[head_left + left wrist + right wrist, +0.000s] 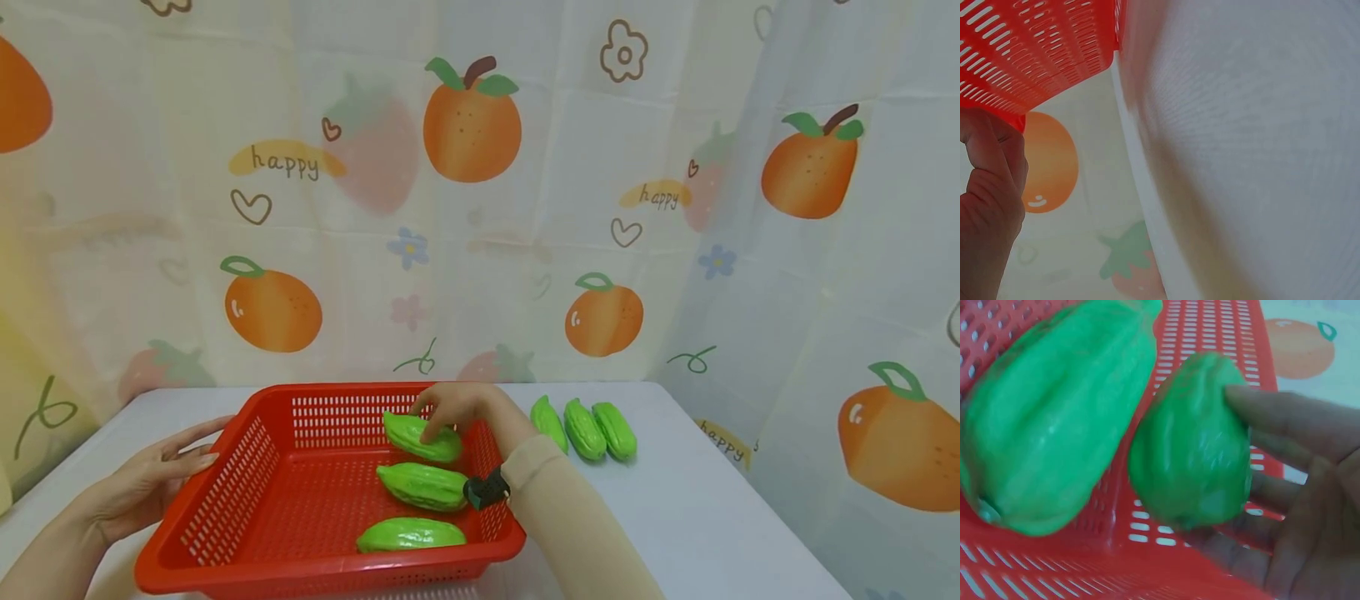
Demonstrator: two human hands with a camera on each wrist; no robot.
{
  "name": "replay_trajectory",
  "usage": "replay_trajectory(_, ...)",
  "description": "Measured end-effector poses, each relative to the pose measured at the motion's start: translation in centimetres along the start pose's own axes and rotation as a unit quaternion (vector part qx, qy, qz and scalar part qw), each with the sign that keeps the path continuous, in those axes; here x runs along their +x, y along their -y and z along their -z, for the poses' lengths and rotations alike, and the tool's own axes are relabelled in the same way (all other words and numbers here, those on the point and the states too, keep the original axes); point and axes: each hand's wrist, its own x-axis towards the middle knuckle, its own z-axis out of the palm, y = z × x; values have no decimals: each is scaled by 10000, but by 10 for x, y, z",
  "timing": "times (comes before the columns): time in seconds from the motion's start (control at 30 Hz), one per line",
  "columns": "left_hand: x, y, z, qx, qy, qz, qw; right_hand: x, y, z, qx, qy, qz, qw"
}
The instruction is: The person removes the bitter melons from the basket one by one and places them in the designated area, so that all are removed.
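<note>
A red plastic basket (330, 565) with slotted walls stands in front of me. My left hand (146, 482) grips its left rim; the left wrist view shows the fingers at the rim's edge. Inside the basket, at the back right, my right hand (459, 405) holds a green bitter melon (424, 439) from above. The right wrist view shows thumb and fingers around that bitter melon (1192, 447), over the slotted basket. Two more bitter melons lie in the basket's right half, one in the middle (423, 486) and one near the front wall (411, 534).
To the right of the basket, three bitter melons (585, 429) lie side by side on the white table (675, 517). A fruit-printed curtain (525, 225) hangs behind the table and along its right side.
</note>
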Motion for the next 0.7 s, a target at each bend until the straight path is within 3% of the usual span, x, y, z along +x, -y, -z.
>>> replay_trajectory(0.7,0,0,0,-75,27,25,10000,-22,22,19,1108,-280,755,9906)
